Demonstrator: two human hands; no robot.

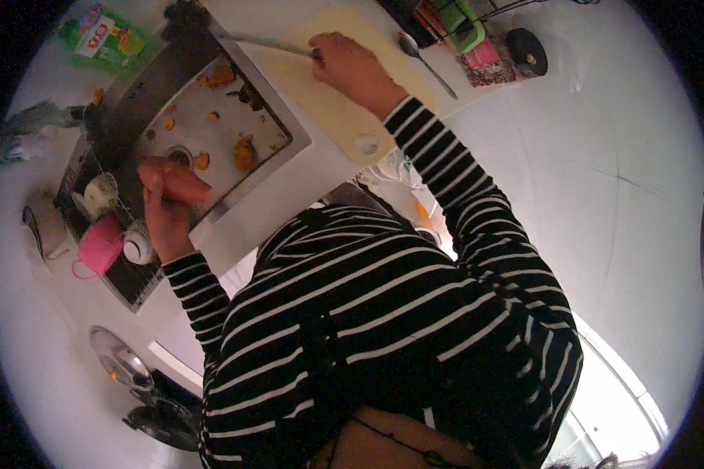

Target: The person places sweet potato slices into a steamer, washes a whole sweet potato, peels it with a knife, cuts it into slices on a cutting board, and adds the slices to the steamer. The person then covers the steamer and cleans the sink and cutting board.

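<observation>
My right hand [352,67] grips a kitchen knife [270,44] above a cream cutting board [305,88]. The blade points left past the board's edge, over the rim of the sink [270,161]; the fist covers the handle. Over the sink's near left part, my left hand [167,214] is closed around a blurred, reddish-pink elongated thing [188,184], apparently food. Orange scraps [244,153] and dark bits [249,97] lie scattered on the sink floor, around the drain [180,155].
A pink cup [101,243] and a white cup [138,247] stand left of the sink. A green packet [105,38] lies behind it. Right of the board are a spoon [428,67] and a dark-lidded jar [527,53]. A pan lid [120,357] rests at lower left.
</observation>
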